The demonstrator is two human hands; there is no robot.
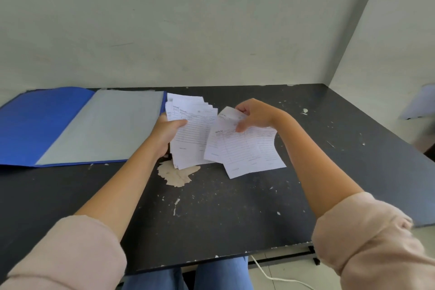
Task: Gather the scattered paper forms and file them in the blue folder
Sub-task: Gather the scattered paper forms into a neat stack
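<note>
I see the blue folder (47,122) lying open on the dark counter (211,214), just left of the left hand (164,134). Left hand closed on a fanned stack of forms (193,129), thumb on top, lower edges at the counter. Just to its right, the right hand (254,115) pinches a few more forms (244,148), lifted, overlapping the stack's edge.

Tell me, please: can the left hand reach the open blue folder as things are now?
Probably yes. The left hand is right beside the open blue folder, with nothing between them. But its grip is full of a stack of paper forms, so it can only lay them in.
</note>
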